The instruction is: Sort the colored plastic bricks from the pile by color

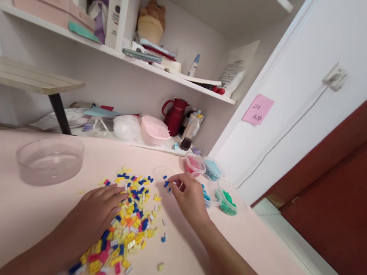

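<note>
A loose pile of small toy building bricks, mostly yellow, dark blue, white and pink, spreads over the pink table. My left hand lies flat along the pile's left side, fingers extended and touching bricks. To the right of the pile, my right hand pinches with thumb and forefinger at a few dark blue bricks; one seems to be between the fingertips, partly hidden. Just beyond that hand stand clear tubs of sorted bricks: pink, light blue, blue and green.
A clear round container stands at the table's left. Behind the table, a pink bowl, a red jug and a bottle with dark liquid line the ledge. A white shelf overhangs them. The wall rises at the right.
</note>
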`<state>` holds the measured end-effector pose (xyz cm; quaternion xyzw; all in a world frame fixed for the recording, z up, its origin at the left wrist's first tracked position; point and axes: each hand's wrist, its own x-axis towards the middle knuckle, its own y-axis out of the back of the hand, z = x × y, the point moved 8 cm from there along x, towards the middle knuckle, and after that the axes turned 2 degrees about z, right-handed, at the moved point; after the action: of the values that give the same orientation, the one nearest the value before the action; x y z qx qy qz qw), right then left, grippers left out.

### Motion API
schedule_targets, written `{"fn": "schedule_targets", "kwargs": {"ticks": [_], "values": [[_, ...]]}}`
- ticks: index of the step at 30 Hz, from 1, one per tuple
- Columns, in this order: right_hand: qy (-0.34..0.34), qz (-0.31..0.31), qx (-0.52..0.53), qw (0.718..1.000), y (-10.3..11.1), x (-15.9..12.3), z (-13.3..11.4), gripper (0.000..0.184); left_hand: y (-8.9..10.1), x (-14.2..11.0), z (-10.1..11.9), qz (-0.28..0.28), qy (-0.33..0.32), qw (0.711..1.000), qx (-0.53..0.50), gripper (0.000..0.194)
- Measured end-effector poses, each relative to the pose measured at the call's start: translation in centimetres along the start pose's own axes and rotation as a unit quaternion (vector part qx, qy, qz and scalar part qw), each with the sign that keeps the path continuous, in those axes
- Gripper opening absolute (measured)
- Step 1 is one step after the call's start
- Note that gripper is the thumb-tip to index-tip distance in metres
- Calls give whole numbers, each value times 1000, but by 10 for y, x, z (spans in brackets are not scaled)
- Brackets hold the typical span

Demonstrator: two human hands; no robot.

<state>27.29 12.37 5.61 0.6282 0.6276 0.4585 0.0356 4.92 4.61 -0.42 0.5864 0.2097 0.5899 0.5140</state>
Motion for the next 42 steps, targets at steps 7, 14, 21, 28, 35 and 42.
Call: {"fn": "schedule_targets", "kwargs": {"ticks": [7, 14, 21, 28, 35, 42], "values": [[-16, 39, 52, 998, 4, 0, 12, 24, -2, -1, 0, 5, -10, 1000, 4, 38], [-49, -61, 137, 987, -11, -4, 4, 24, 1, 0, 2, -1, -7, 1000, 4, 38], [100, -287, 118, 945, -44, -31, -40, 16, 3, 1, 8, -18, -3, 1000, 0, 38], [142, -367, 152, 907, -50, -40, -46, 19, 0, -1, 9, -31, -3, 999, 6, 37], [66, -326, 200, 922, -52, -35, -40, 7, 2, -1, 8, -20, -4, 1000, 6, 37], [-156, -235, 465, 839, -65, -28, -12, 33, 3, -1, 5, 1, -7, 1000, -1, 38]]}}
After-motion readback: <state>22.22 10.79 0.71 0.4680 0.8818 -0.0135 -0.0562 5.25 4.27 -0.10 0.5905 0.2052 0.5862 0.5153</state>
